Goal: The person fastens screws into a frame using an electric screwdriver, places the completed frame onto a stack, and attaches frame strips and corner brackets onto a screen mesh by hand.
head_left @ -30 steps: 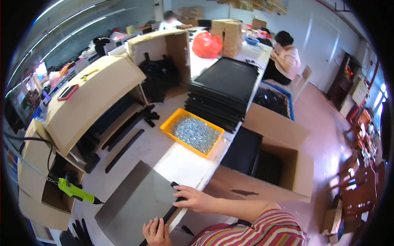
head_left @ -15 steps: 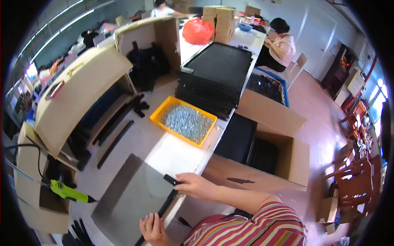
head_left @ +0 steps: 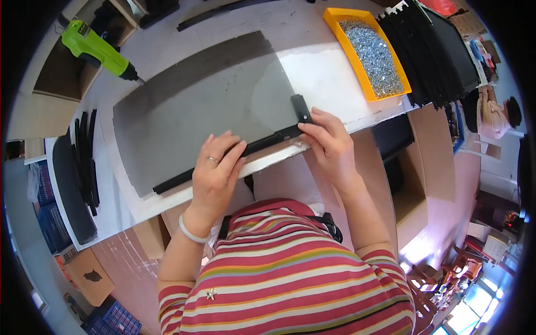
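Note:
A flat grey panel [head_left: 206, 95] lies on the white table, with a long black strip [head_left: 262, 143] along its near edge. My left hand [head_left: 215, 170], a ring on one finger, is closed over the middle of the strip with fingers bent. At the strip's right end, a short black corner piece [head_left: 300, 107] with a small silver dot turns away along the panel's side. My right hand [head_left: 330, 142] pinches the joint of strip and corner piece between thumb and fingers. Left of the panel, a green electric screwdriver [head_left: 100, 49] points its bit toward the panel's far corner.
A yellow tray [head_left: 363, 78] of small metal screws sits at the back right, beside stacked black panels [head_left: 427, 56]. More black strips [head_left: 85, 162] lie at the left. An open cardboard box [head_left: 416, 215] stands below the table's right edge. Another person [head_left: 494, 117] sits beyond.
My view has swung down and left onto the panel. My right hand has shifted from the corner piece's far end to its joint with the strip. My left hand stays on the strip.

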Demonstrator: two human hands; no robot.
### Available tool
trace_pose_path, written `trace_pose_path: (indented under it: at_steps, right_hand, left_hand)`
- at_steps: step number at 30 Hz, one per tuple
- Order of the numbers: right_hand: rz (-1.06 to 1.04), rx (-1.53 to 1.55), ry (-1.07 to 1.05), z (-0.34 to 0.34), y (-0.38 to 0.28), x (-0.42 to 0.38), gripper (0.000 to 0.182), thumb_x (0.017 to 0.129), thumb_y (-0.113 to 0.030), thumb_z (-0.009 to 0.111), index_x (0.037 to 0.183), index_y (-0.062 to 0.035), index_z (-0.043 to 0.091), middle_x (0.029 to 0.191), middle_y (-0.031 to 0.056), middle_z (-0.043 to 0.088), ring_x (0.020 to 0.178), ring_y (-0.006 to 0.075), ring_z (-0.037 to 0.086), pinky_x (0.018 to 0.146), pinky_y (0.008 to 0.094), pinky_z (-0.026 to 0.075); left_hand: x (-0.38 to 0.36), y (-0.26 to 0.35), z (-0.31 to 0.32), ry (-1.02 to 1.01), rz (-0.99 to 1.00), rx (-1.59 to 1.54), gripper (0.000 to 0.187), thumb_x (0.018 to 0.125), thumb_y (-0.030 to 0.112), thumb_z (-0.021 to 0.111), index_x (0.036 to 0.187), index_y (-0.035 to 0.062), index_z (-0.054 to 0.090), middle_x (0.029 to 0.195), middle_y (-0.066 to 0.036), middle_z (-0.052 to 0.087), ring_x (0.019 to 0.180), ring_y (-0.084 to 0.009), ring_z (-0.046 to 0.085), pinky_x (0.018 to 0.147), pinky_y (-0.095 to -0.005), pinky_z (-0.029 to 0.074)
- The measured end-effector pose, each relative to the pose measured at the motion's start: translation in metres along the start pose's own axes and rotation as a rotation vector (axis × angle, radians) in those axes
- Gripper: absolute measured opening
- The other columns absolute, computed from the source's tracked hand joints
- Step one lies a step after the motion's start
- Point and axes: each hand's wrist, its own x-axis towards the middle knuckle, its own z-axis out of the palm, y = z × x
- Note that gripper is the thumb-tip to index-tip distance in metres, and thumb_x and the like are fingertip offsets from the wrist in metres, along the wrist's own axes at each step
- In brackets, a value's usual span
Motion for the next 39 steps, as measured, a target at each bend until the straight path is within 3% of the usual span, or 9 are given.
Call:
trace_pose_path:
  at_steps: [3,10,17,25,32,36,39]
  right_hand:
    - [0.003,-0.004,-0.028,-0.004,0.002,0.002,0.025,0.081,0.0,0.079,0.105,-0.0063,0.075,0.116,0.0152,0.069,0.116,0.0338,0.066,0.094,0.0399,0.056]
    - [-0.052,-0.067,-0.017,-0.002,0.002,0.004,0.032,0.075,-0.001,0.081,0.105,-0.0106,0.076,0.109,0.0148,0.067,0.112,0.0325,0.067,0.087,0.0401,0.058]
    - [-0.069,-0.089,-0.013,0.0,0.004,0.004,0.033,0.073,-0.001,0.081,0.103,-0.0102,0.075,0.109,0.0148,0.067,0.111,0.034,0.066,0.09,0.0413,0.057]
    - [-0.054,-0.031,-0.043,-0.006,0.0,0.005,0.029,0.076,-0.005,0.08,0.105,-0.0073,0.074,0.112,0.0181,0.065,0.11,0.0361,0.064,0.093,0.0431,0.054]
    - [-0.081,-0.013,-0.183,-0.025,0.007,0.012,0.025,0.086,-0.008,0.072,0.112,-0.0067,0.07,0.117,0.0177,0.067,0.116,0.0363,0.063,0.098,0.045,0.052]
    - [-0.012,0.044,-0.057,-0.051,0.013,0.035,0.022,0.092,-0.007,0.069,0.114,-0.0034,0.07,0.11,0.0165,0.072,0.104,0.0347,0.068,0.092,0.041,0.054]
    - [0.064,0.136,0.009,-0.052,0.015,0.042,0.024,0.091,-0.007,0.072,0.115,-0.0044,0.071,0.107,0.0157,0.071,0.102,0.0336,0.068,0.09,0.0408,0.054]
  left_hand:
    - [-0.002,-0.006,0.001,-0.021,0.089,0.081,0.038,0.083,0.002,0.072,0.119,0.0127,0.075,0.124,-0.006,0.069,0.118,-0.0294,0.065,0.107,-0.0499,0.048]
    - [0.003,-0.002,0.001,-0.004,0.137,0.127,0.038,0.079,0.002,0.072,0.115,0.0112,0.075,0.126,-0.003,0.072,0.115,-0.0297,0.066,0.102,-0.048,0.054]
    - [0.004,-0.003,-0.004,-0.045,0.115,0.074,0.038,0.082,0.001,0.073,0.118,0.0121,0.075,0.127,-0.005,0.072,0.12,-0.0308,0.065,0.107,-0.048,0.05]
    - [0.005,0.001,-0.004,-0.013,0.13,0.085,0.036,0.08,0.001,0.073,0.114,0.0113,0.076,0.124,-0.004,0.072,0.115,-0.031,0.066,0.104,-0.0497,0.052]
    - [0.002,-0.001,0.0,0.019,0.134,0.079,0.036,0.08,0.001,0.075,0.114,0.0108,0.076,0.124,-0.005,0.072,0.116,-0.0309,0.066,0.105,-0.0492,0.051]
    - [-0.002,-0.006,-0.001,-0.008,0.164,0.055,0.037,0.082,0.004,0.069,0.118,0.0119,0.075,0.124,-0.008,0.072,0.116,-0.0346,0.065,0.107,-0.0523,0.048]
    - [-0.003,-0.007,-0.001,0.01,0.171,0.048,0.038,0.076,0.007,0.073,0.114,0.0121,0.076,0.123,-0.007,0.073,0.114,-0.0334,0.066,0.107,-0.051,0.049]
